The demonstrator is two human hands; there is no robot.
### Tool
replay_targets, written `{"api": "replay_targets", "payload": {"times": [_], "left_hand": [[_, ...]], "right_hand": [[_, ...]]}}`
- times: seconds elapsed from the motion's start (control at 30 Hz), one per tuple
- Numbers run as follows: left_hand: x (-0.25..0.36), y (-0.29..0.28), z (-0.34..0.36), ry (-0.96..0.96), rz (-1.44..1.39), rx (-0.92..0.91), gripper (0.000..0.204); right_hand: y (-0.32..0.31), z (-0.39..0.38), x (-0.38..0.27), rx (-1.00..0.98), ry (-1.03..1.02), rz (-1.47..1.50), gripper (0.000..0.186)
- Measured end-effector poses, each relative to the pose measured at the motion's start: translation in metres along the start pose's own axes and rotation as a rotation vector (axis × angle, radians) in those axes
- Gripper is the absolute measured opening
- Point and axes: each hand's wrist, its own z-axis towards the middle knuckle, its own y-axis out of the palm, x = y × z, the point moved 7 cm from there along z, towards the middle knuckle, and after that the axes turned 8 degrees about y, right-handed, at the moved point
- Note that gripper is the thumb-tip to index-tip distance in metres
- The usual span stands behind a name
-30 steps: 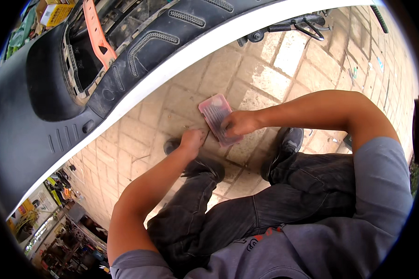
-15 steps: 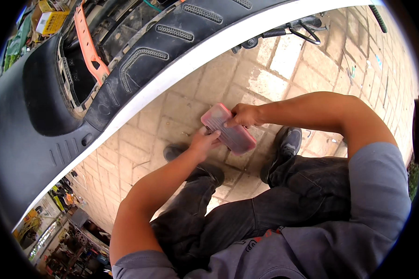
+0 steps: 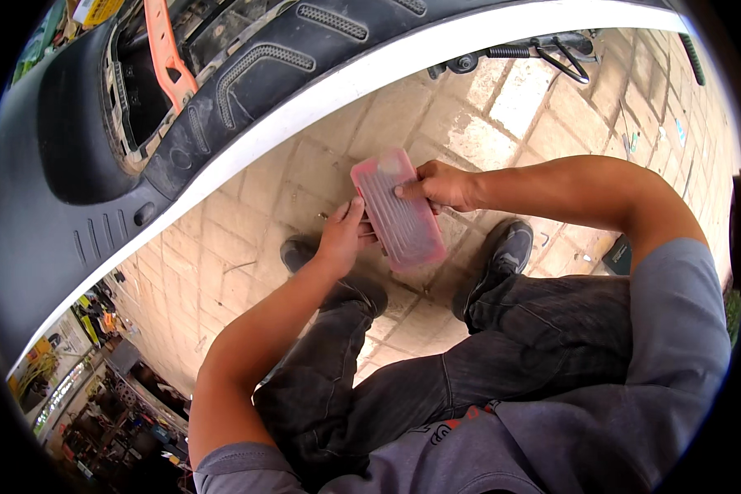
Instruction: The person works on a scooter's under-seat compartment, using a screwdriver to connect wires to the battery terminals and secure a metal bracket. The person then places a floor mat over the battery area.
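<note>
A flat, pinkish-red plastic case [image 3: 399, 222] with a ridged, cloudy see-through lid is held over the paving between my knees. What lies inside it cannot be made out. My right hand [image 3: 446, 186] grips its right long side, thumb on the lid and the other fingers underneath. Along the left long side, my left hand [image 3: 342, 235] is closed on the edge, its thumb at the rim and its fingers partly hidden below.
A scooter's black footboard [image 3: 259, 90] with white trim [image 3: 305, 123] stretches across the top left, an orange bar [image 3: 166, 58] above it. My shoes [image 3: 510, 247] rest on brick paving [image 3: 222, 280]. Beside my right arm lies a dark box [image 3: 617, 257]. Cluttered tools [image 3: 111, 412] fill the lower left.
The case has turned more upright in view, showing more of its lid, and has shifted slightly up. My left hand has moved a little left along with its edge.
</note>
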Motion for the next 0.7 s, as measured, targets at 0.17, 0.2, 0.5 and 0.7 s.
{"api": "replay_targets", "payload": {"times": [0.17, 0.2, 0.5, 0.7], "left_hand": [[-0.01, -0.004, -0.037, -0.055, -0.241, 0.027, 0.043], [-0.008, -0.007, -0.049, -0.085, -0.263, 0.041, 0.043], [-0.035, -0.025, -0.121, 0.015, -0.423, 0.235, 0.043], [-0.059, 0.003, -0.124, 0.043, -0.462, 0.244, 0.052]], "right_hand": [[0.011, 0.024, -0.033, -0.08, 0.012, 0.154, 0.032], [0.016, 0.031, -0.036, -0.119, 0.013, 0.151, 0.032], [0.097, 0.048, -0.043, -0.565, 0.082, -0.107, 0.032], [0.088, 0.019, -0.051, -0.463, -0.017, -0.282, 0.056]]}}
